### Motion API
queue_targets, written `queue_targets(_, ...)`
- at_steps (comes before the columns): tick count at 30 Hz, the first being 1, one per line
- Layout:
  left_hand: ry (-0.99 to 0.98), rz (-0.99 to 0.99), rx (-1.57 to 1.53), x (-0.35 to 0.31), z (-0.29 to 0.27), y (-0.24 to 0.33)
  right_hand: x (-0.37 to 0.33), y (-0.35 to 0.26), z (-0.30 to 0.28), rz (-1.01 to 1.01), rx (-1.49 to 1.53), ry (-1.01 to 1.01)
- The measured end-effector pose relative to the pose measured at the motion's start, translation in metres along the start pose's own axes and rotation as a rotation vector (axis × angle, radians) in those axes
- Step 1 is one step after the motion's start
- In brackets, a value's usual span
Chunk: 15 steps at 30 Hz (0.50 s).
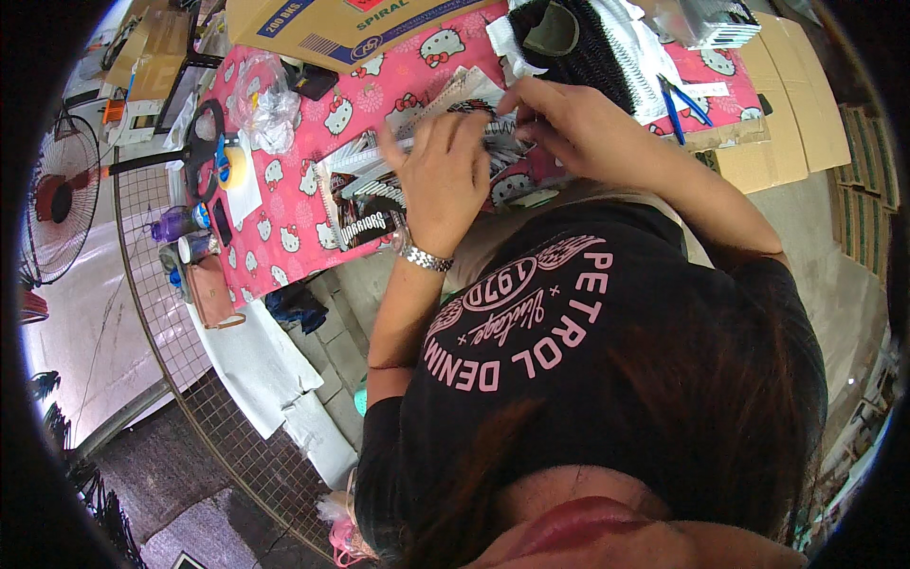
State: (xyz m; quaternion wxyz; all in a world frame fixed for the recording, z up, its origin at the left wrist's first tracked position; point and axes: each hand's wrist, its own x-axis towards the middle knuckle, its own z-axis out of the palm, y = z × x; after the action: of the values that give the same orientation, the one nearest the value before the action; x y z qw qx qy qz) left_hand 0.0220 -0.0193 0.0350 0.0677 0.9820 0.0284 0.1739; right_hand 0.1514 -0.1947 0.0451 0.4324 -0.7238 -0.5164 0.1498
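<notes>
A stack of spiral-bound notebooks [365,204] lies at the near edge of a table with a pink cartoon-cat cloth [284,228]. My left hand [441,175], with a metal watch on the wrist, bends its fingers over the top notebook and holds it down. My right hand [569,119] is just to the right, fingers pinched together on the notebook's black wire spiral binding [500,133]. The two hands almost touch. What the right fingertips hold is partly hidden by the hand.
A heap of black wire spirals [592,57] and blue pliers [681,100] lie behind my right hand. Cardboard boxes [313,24] stand at the back, flat ones [796,114] to the right. Scissors [202,142], a yellow tape roll [233,167], a plastic bag [267,104], bottles [178,224] and a fan [57,199] are left.
</notes>
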Motion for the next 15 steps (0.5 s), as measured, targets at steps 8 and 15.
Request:
queue_targets(8,-0.012,-0.274,0.145,-0.02,0.004,-0.012,0.044,0.177,-0.006,-0.239,-0.889,0.302)
queue_targets(15,-0.004,-0.128,-0.007,-0.011,0.004,-0.009,0.048,0.164,-0.018,-0.229,-0.797,0.185)
